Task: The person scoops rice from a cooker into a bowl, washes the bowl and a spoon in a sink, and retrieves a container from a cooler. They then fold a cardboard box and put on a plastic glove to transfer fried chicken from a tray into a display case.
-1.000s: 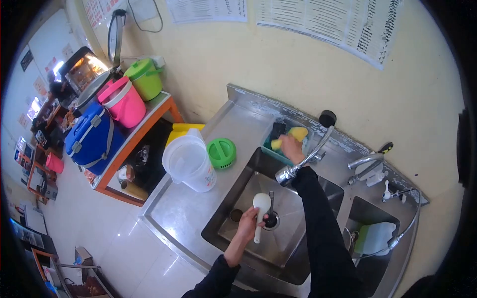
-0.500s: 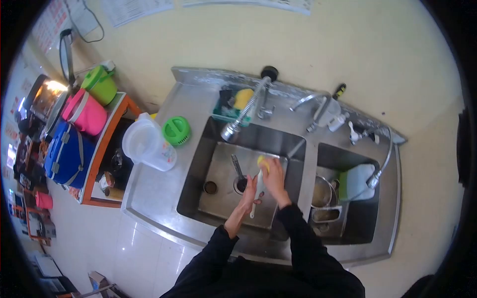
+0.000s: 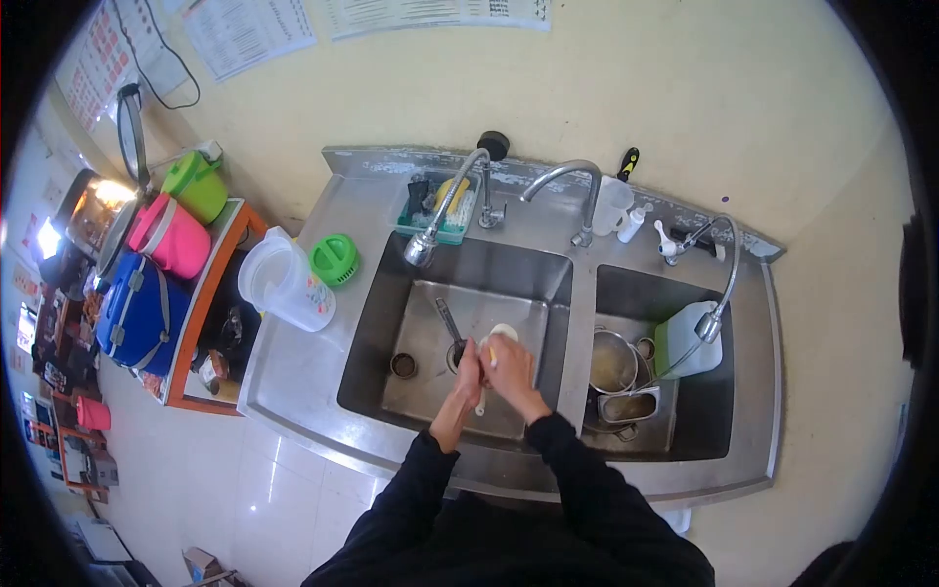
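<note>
Over the large sink basin [image 3: 528, 264], my left hand [image 3: 462, 383] is closed round a white spoon-like utensil [image 3: 504, 332]. Its rounded head shows above my fingers and the handle end pokes out below them. My right hand [image 3: 511, 376] presses a yellow sponge [image 3: 492, 356] onto the utensil, and only a sliver of the sponge shows between the fingers. Both hands are close together and hide the utensil's middle. Just left of them, a dark-handled utensil [image 3: 446, 318] lies on the basin floor by the drain, near a small round dark cup [image 3: 403, 366].
A spray faucet [image 3: 421, 248] hangs over the basin's left side. The right basin holds a metal pot [image 3: 613, 364], a small metal container [image 3: 628, 406] and a green-and-white jug [image 3: 690, 338]. On the left counter stand a clear plastic pitcher [image 3: 284, 282] and a green lid [image 3: 335, 259].
My right hand with the sponge has moved down the utensil, closer to my left hand. The utensil's rounded head now shows above the fingers. The camera view has shifted slightly.
</note>
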`<state>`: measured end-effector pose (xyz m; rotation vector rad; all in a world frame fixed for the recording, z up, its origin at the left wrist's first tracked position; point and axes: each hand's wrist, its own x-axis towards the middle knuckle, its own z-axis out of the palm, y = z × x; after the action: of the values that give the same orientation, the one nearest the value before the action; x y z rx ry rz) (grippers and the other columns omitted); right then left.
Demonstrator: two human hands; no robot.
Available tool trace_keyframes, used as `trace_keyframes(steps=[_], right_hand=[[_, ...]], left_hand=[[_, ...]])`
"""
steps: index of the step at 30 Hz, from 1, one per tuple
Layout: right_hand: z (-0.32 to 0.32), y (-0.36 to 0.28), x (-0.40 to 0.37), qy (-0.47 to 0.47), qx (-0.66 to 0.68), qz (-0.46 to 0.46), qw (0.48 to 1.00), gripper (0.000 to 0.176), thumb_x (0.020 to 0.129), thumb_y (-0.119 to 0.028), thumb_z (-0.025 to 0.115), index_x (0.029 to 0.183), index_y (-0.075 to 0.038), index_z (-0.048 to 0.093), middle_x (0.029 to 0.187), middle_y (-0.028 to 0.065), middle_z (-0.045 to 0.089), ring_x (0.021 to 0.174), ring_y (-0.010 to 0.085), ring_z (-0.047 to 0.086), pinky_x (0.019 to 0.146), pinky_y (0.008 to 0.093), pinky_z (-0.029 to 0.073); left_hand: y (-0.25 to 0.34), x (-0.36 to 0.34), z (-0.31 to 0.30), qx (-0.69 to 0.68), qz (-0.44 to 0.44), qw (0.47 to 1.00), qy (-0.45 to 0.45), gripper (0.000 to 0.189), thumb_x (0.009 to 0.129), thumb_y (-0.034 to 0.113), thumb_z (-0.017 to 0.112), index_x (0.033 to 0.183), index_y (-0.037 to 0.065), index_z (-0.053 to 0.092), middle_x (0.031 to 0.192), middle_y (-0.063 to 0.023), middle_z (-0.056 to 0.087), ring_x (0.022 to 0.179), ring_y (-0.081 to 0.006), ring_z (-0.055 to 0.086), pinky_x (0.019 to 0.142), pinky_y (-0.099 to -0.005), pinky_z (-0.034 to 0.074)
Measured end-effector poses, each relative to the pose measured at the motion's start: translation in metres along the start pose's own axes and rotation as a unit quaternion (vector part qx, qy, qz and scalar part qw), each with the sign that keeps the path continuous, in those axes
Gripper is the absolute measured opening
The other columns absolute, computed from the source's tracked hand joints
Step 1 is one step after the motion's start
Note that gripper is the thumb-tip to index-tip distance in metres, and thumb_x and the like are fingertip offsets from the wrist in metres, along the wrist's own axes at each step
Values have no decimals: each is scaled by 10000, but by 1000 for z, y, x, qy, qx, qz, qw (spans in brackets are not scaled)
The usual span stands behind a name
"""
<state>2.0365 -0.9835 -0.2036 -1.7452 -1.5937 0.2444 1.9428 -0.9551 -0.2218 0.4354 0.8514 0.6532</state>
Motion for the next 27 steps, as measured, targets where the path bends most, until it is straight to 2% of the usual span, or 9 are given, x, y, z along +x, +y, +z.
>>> trace_keyframes(steps=[2,5,10,14,17,20,23,25,27], right_hand=[[-9,4,26,-28,3,83,996,188,880,-277,542,891,-91,566,879,140,625,816,366,605,674,473,470],[8,42,48,34,61,232,970,253,915,-321,525,926,-72,567,898,155,621,851,334,605,726,429,470],[4,66,46,170,314,287,889,306,942,-329,526,1014,-34,561,931,129,587,880,230,574,803,352,444],[-39,7,37,173,245,107,948,232,896,-244,598,1027,-56,558,959,114,561,908,236,554,819,348,437],[-40,-19,33,111,116,22,987,258,862,-227,629,1046,-61,559,956,122,569,887,280,581,769,351,457],[-6,-19,10,3,51,-16,999,229,832,-178,621,1018,-61,558,926,151,560,890,373,568,746,415,461],[9,-14,14,-35,29,-4,999,195,843,-181,589,985,-51,560,932,163,570,859,391,577,694,485,455],[18,-4,32,-41,28,34,998,210,853,-204,564,1002,-56,570,953,186,586,837,398,596,687,502,464],[34,-5,28,-109,-2,40,993,209,854,-214,556,984,-51,568,951,193,593,836,404,599,692,504,468]], left_hand=[[11,-19,-1,51,8,998,-39,596,959,551,213,1212,100,510,1130,-78,593,665,-102,458,438,-233,344],[5,-22,-26,-71,-12,974,-214,483,989,454,244,1178,94,506,953,-33,581,600,-106,439,419,-218,293],[6,-18,-16,14,40,999,-33,328,976,379,378,1092,102,510,817,12,521,569,-73,428,451,-193,299],[-8,2,-23,116,152,981,-21,254,954,350,476,1051,118,507,806,18,522,585,-77,465,464,-205,331],[5,-12,-6,33,59,997,22,328,950,439,455,1062,135,513,806,22,527,621,-86,505,492,-218,369],[9,-9,-3,-9,122,992,17,437,929,566,398,1054,163,513,770,31,508,598,-80,491,476,-227,354],[9,-9,-6,-62,70,993,71,536,909,654,306,1056,185,520,752,34,513,592,-85,490,472,-231,351],[-7,-8,-31,-213,38,952,-219,610,912,657,275,1115,138,524,858,-16,571,673,-145,552,506,-260,399],[-6,0,-41,-124,42,990,-53,642,913,663,251,1145,127,519,890,-30,588,659,-163,568,502,-278,407]])
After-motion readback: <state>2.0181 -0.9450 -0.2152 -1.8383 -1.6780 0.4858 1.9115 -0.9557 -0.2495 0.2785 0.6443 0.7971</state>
